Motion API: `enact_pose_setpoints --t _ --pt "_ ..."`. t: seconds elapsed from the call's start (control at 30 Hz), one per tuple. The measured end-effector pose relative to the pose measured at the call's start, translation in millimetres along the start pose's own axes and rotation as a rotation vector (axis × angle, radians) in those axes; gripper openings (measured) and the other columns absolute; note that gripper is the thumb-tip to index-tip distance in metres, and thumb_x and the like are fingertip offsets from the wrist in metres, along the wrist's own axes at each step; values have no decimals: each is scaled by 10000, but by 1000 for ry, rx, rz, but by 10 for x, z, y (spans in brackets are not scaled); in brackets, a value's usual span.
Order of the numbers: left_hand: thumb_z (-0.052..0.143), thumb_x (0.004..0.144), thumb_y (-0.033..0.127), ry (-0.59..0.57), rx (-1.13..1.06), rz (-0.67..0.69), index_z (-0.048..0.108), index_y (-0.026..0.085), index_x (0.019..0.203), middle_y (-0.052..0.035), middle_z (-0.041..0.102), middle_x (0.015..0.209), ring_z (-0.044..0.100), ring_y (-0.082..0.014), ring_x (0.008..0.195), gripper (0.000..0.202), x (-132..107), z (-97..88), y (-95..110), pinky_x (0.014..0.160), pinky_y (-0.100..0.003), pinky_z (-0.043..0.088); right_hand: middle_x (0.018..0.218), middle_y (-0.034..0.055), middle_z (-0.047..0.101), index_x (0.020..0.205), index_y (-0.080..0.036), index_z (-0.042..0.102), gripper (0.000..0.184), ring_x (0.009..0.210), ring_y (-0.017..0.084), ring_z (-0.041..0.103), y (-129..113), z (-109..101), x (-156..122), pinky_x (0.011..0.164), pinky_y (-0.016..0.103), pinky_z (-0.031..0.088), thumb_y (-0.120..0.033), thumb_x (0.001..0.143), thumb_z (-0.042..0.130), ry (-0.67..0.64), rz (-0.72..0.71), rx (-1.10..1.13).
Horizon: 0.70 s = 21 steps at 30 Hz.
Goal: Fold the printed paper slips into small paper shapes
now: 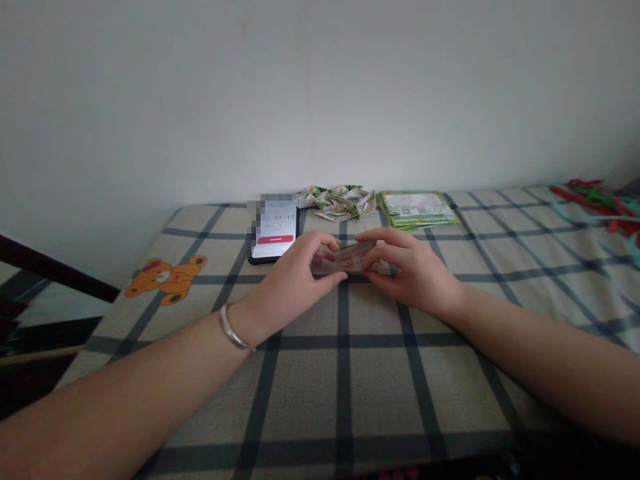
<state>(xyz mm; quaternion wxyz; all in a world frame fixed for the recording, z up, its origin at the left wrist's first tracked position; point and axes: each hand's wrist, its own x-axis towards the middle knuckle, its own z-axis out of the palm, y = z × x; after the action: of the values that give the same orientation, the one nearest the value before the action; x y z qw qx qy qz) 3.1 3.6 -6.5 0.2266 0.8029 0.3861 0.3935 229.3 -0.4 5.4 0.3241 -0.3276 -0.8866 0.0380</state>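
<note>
A small printed paper sheet (351,257) with pale and reddish print lies low over the tablecloth between my hands, its edge slightly raised. My left hand (305,267), with a silver bangle at the wrist, has its thumb and fingers closed about the sheet's left end. At the other end, my right hand (407,267) pinches the sheet between curled fingers and thumb. Parts of the paper are hidden by my fingers. Just beyond it lies a heap of folded paper triangles (340,202), green, white and orange. A stack of green printed sheets (419,209) rests to their right.
A phone (274,230) with a lit timer screen stands left of the heap. The table wears a checked cloth (310,400) with an orange bear picture (167,279). Tangled coloured strips (600,207) lie at far right. A wall (310,93) bounds the back.
</note>
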Motion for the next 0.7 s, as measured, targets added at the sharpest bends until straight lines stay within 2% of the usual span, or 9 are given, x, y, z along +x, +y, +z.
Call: enact_pose_setpoints --t 0.1,0.2,0.3,0.43,0.6,0.7 --pt "698 772 162 -16 11 54 509 209 1054 -35 561 1112 602 -163 984 342 4 5 -24 848 -341 550 1340 106 546 853 -199 657 104 1214 267 529 41 11 -8 976 421 456 -130 775 648 -4 -81 -62" --pt "710 758 149 -53 105 94 546 188 950 -48 578 1110 577 -189 1047 256 19 -19 10 899 -369 534 1312 100 567 840 -199 676 85 1219 277 503 51 9 1 997 435 427 -147 777 653 -22 -117 -113" --pt "735 742 157 -74 205 79 590 175 955 -75 577 1182 539 -223 1157 258 31 -44 49 1036 -441 454 1142 62 658 850 -218 684 92 1047 245 569 36 -8 13 915 410 451 -163 790 642 -63 -112 -142" --pt "746 733 163 -130 243 60 606 168 1069 -107 534 1288 511 -245 1228 365 28 -52 38 1081 -467 421 950 42 694 906 -204 671 147 901 221 589 18 -17 13 808 365 463 -139 807 583 -208 -117 -168" --pt "669 804 161 -182 330 148 663 148 1014 -131 497 1346 499 -251 1261 211 14 -54 -11 1102 -446 411 1062 55 680 1011 -196 664 230 953 210 602 10 -2 5 849 341 468 -133 815 562 -288 -113 -117" --pt "643 829 192 -214 394 175 684 130 1005 -150 470 1387 516 -270 1249 191 1 -54 -22 1094 -444 424 1095 54 680 1045 -209 678 213 964 218 607 10 2 5 856 354 476 -220 856 580 -294 -145 -115"
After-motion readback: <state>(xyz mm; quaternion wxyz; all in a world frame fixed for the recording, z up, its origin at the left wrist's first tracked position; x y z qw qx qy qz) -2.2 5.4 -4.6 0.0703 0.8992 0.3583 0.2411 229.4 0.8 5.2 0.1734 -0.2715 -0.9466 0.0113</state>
